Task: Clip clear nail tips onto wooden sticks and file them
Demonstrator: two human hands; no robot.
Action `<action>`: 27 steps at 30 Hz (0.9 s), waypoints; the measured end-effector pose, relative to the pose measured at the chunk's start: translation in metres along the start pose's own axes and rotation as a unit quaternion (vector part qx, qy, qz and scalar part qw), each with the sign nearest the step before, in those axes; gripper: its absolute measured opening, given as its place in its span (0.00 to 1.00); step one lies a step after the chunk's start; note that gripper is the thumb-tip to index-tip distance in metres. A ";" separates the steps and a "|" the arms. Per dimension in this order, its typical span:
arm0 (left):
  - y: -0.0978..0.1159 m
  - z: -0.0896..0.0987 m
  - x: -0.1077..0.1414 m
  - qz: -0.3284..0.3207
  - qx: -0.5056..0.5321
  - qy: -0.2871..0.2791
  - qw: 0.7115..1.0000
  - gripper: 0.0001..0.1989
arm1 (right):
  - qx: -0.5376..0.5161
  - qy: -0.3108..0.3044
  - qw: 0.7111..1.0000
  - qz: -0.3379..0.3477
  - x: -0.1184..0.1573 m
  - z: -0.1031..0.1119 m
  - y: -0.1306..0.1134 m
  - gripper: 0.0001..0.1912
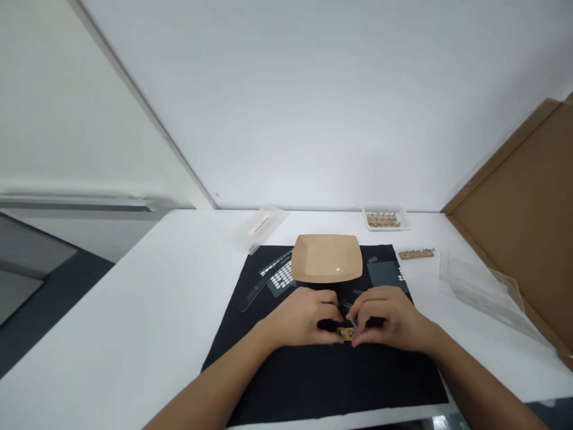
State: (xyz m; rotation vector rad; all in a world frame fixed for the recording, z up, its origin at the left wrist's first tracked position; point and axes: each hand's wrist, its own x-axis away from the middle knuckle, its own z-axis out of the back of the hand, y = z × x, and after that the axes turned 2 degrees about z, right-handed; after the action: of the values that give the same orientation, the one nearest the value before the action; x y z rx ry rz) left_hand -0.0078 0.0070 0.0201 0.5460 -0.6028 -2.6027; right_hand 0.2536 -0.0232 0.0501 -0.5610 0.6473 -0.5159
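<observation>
On the black cloth (331, 382), a small wooden strip (347, 333) with metal studs lies between my two hands. My left hand (311, 316) pinches the strip's left end between thumb and fingers. At its right end, my right hand (387, 318) has its fingers closed on a small clear plastic piece (354, 322), which tilts over the strip. Just beyond the hands stands a brown paper tray (326, 258) with one small white oval in it. Much of the strip is hidden by fingertips.
A black file (259, 292) and sheets of white ovals (282, 276) lie left of the tray. Behind are a clear lid (264, 226) and a box of studded strips (384, 220). Another strip (416, 254), clear plastic cases (478, 283) and cardboard (523, 221) are at the right.
</observation>
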 end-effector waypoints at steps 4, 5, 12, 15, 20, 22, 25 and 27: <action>-0.001 -0.003 -0.002 0.022 0.062 0.008 0.998 0.11 | 0.047 -0.016 0.999 0.018 0.008 -0.013 0.012 0.15; -0.001 -0.003 -0.003 0.028 0.081 0.007 0.996 0.10 | 0.056 -0.013 0.998 0.024 0.008 -0.015 0.013 0.16; 0.004 0.000 -0.006 0.068 0.143 -0.022 0.987 0.07 | 0.083 0.030 0.996 0.014 0.013 -0.025 0.017 0.16; 0.006 0.000 -0.007 0.074 0.145 -0.029 0.986 0.07 | 0.100 0.023 0.995 0.009 0.014 -0.025 0.018 0.16; 0.007 -0.001 -0.007 0.081 0.123 -0.030 0.989 0.07 | 0.109 0.015 0.994 0.005 0.015 -0.025 0.018 0.16; 0.006 -0.001 -0.007 0.081 0.122 -0.030 0.989 0.07 | 0.133 0.013 0.991 0.003 0.015 -0.025 0.016 0.15; 0.005 -0.001 -0.006 0.082 0.123 -0.040 0.988 0.05 | 0.170 0.016 0.985 0.005 0.015 -0.024 0.012 0.14; 0.004 -0.002 -0.005 0.079 0.121 -0.046 0.989 0.05 | 0.174 0.026 0.984 -0.001 0.016 -0.024 0.010 0.13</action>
State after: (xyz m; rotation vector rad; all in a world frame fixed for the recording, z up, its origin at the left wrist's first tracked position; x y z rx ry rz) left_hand -0.0014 0.0055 0.0216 0.4338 -0.9599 -2.4312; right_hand 0.2508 -0.0330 0.0217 -0.2183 0.5898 -0.6310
